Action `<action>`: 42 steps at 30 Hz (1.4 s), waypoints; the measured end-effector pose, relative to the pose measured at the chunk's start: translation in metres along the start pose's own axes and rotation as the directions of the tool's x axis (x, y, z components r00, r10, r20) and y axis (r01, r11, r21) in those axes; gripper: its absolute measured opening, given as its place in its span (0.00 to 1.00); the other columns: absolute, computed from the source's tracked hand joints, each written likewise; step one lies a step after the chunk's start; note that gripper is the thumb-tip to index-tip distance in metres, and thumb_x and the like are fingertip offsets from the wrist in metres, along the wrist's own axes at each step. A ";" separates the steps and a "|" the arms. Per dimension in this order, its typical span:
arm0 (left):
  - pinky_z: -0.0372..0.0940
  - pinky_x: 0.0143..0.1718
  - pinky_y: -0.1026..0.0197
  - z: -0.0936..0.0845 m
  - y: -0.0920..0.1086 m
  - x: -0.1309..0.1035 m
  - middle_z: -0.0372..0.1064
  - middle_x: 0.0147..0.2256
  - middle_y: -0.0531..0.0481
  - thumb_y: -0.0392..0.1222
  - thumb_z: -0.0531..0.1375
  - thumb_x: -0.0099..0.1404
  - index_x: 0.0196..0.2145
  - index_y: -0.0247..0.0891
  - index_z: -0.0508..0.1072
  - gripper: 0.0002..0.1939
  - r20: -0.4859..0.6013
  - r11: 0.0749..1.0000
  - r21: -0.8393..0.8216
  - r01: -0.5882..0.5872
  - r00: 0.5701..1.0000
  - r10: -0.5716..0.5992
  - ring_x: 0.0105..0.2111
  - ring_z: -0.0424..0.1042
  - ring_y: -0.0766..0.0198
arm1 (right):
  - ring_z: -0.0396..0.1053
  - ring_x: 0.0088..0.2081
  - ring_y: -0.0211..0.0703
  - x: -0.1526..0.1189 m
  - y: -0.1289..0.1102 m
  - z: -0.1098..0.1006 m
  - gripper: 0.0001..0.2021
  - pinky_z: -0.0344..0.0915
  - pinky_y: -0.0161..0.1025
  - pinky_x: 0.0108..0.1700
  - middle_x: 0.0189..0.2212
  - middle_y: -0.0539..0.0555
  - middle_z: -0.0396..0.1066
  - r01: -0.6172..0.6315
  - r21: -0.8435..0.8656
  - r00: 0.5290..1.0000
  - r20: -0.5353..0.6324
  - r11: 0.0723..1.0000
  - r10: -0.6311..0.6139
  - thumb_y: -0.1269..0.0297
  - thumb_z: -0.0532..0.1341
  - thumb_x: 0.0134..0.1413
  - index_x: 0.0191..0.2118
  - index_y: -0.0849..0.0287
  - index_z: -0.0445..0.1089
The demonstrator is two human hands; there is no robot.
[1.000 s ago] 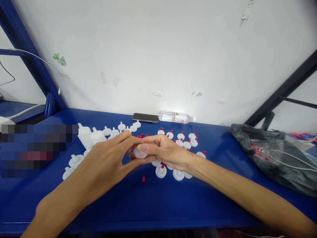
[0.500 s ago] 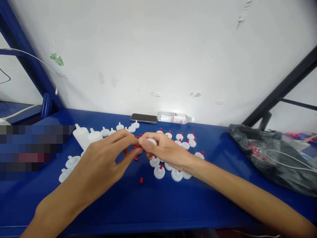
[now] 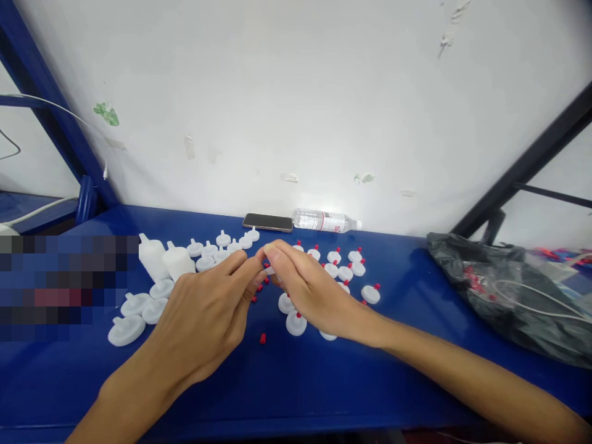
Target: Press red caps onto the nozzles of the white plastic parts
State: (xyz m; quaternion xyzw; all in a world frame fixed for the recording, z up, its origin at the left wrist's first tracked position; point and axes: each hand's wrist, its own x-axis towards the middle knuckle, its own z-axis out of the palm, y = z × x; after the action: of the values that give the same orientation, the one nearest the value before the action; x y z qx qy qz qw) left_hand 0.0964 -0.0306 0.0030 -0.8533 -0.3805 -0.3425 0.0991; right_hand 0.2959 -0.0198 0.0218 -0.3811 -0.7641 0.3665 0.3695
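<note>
My left hand (image 3: 215, 302) and my right hand (image 3: 319, 287) meet above the middle of the table, fingertips pressed together around a white nozzle cap (image 3: 269, 270). Only a sliver of this cap shows between the fingers; its spout, and whether a red tip is on it, are hidden. Beneath and behind the hands lie several small red tips (image 3: 259, 288). One loose red tip (image 3: 263, 338) is nearer the front. To the right stand several white nozzle caps with red tips (image 3: 296, 323), partly covered by my right hand. Left of my hands are several nozzle caps without red tips (image 3: 126, 330).
Two white squeeze bottles (image 3: 178, 261) stand at the left behind my left hand. Along the wall lie a phone (image 3: 268, 222) and a clear water bottle (image 3: 326, 221). A dark plastic bag (image 3: 522, 302) covers the right side of the blue table (image 3: 296, 388).
Both hands have turned and closed tighter around the white nozzle cap, covering most of it. My left wrist has shifted right, uncovering more nozzle caps at the left.
</note>
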 end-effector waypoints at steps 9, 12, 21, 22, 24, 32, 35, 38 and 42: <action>0.59 0.25 0.65 -0.019 0.004 0.010 0.65 0.25 0.60 0.42 0.55 0.81 0.29 0.43 0.69 0.18 -0.018 0.896 -0.427 0.121 0.990 -0.142 0.23 0.63 0.69 | 0.56 0.23 0.36 -0.004 -0.012 -0.007 0.18 0.54 0.38 0.30 0.23 0.42 0.57 0.082 -0.077 0.994 -0.062 0.994 -0.086 0.52 0.49 0.82 0.51 0.54 0.73; 0.58 0.25 0.65 -0.016 0.004 0.009 0.68 0.27 0.60 0.43 0.59 0.79 0.33 0.44 0.74 0.14 -0.057 0.915 -0.384 0.123 0.986 -0.157 0.23 0.63 0.69 | 0.53 0.22 0.35 -0.003 -0.009 -0.006 0.19 0.52 0.37 0.28 0.21 0.41 0.53 0.097 -0.033 0.993 -0.066 0.995 -0.099 0.49 0.50 0.82 0.53 0.54 0.74; 0.61 0.28 0.66 -0.010 0.003 0.006 0.71 0.30 0.58 0.38 0.59 0.79 0.36 0.42 0.77 0.11 -0.152 0.969 -0.238 0.058 0.984 -0.097 0.25 0.68 0.71 | 0.56 0.22 0.34 -0.003 -0.010 -0.005 0.17 0.52 0.36 0.27 0.22 0.41 0.58 0.088 -0.063 0.993 -0.071 0.994 -0.093 0.50 0.53 0.80 0.47 0.55 0.73; 0.63 0.30 0.66 -0.009 0.002 0.006 0.72 0.31 0.58 0.37 0.58 0.80 0.37 0.41 0.77 0.11 -0.169 0.977 -0.213 0.029 0.983 -0.066 0.26 0.69 0.71 | 0.57 0.22 0.34 -0.003 -0.010 -0.005 0.17 0.52 0.36 0.27 0.22 0.41 0.59 0.092 -0.067 0.993 -0.061 0.994 -0.096 0.50 0.52 0.80 0.47 0.55 0.72; 0.64 0.32 0.66 -0.007 0.004 0.004 0.73 0.33 0.56 0.35 0.57 0.81 0.39 0.40 0.76 0.11 -0.191 0.988 -0.152 -0.032 0.982 0.002 0.28 0.71 0.70 | 0.57 0.21 0.34 -0.004 -0.009 -0.005 0.17 0.53 0.36 0.27 0.22 0.41 0.60 0.105 -0.081 0.993 -0.044 0.991 -0.108 0.50 0.51 0.81 0.49 0.55 0.71; 0.59 0.23 0.64 0.005 0.019 -0.001 0.67 0.27 0.57 0.31 0.50 0.81 0.35 0.40 0.69 0.16 -0.214 0.996 -0.082 -0.030 0.977 0.012 0.22 0.67 0.69 | 0.63 0.22 0.37 -0.016 0.000 0.006 0.11 0.62 0.38 0.33 0.26 0.43 0.70 0.292 -0.199 0.940 -0.121 0.935 -0.319 0.55 0.50 0.82 0.53 0.54 0.64; 0.60 0.25 0.64 0.002 0.019 -0.001 0.66 0.26 0.58 0.30 0.52 0.80 0.34 0.41 0.68 0.15 -0.194 0.984 -0.168 -0.059 0.981 0.026 0.22 0.66 0.70 | 0.66 0.24 0.39 -0.019 0.006 0.012 0.11 0.65 0.40 0.33 0.27 0.45 0.70 0.336 -0.185 0.916 -0.164 0.924 -0.366 0.55 0.50 0.82 0.54 0.53 0.64; 0.61 0.25 0.64 -0.002 0.020 -0.002 0.67 0.27 0.57 0.31 0.54 0.79 0.37 0.40 0.71 0.12 -0.201 0.977 -0.185 -0.101 0.978 0.063 0.22 0.66 0.70 | 0.69 0.26 0.41 -0.022 0.009 0.016 0.12 0.67 0.41 0.33 0.29 0.47 0.73 0.369 -0.165 0.900 -0.181 0.915 -0.396 0.56 0.49 0.81 0.58 0.53 0.63; 0.59 0.25 0.64 -0.001 0.025 -0.004 0.66 0.26 0.57 0.29 0.55 0.77 0.35 0.39 0.71 0.13 -0.224 0.972 -0.213 -0.102 0.973 0.053 0.22 0.64 0.70 | 0.72 0.28 0.40 -0.023 0.013 0.020 0.13 0.69 0.39 0.34 0.29 0.46 0.74 0.403 -0.097 0.887 -0.205 0.910 -0.415 0.58 0.48 0.83 0.59 0.53 0.64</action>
State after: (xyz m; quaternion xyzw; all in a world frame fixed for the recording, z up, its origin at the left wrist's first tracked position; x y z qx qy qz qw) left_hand 0.1119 -0.0508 0.0034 -0.8310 -0.2927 -0.4696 0.0569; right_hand 0.2926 -0.0396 -0.0047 -0.2594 -0.7904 0.2161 0.5112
